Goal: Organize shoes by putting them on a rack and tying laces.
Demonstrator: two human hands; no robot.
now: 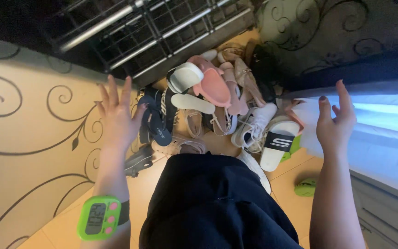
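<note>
I look down at a heap of shoes on a tan tiled floor. My left hand [117, 115] is raised over the left side of the heap, fingers spread and holding nothing, with a green timer [99, 216] strapped to its wrist. My right hand [336, 121] is lifted on the right, fingers apart and also bare, above a white slide sandal with a black strap [278, 143]. The heap holds pink slippers [213, 85], a navy flip-flop [157, 127], a white sneaker [254, 127] and beige strappy sandals [190, 121]. My dark clothing [217, 203] fills the lower middle.
A metal wire shoe rack [157, 32] stands behind the heap. A wall with dark swirl patterns [28, 138] runs along the left. A pale cabinet or ledge [383, 157] is on the right, with a small green item [306, 187] on the floor beside it.
</note>
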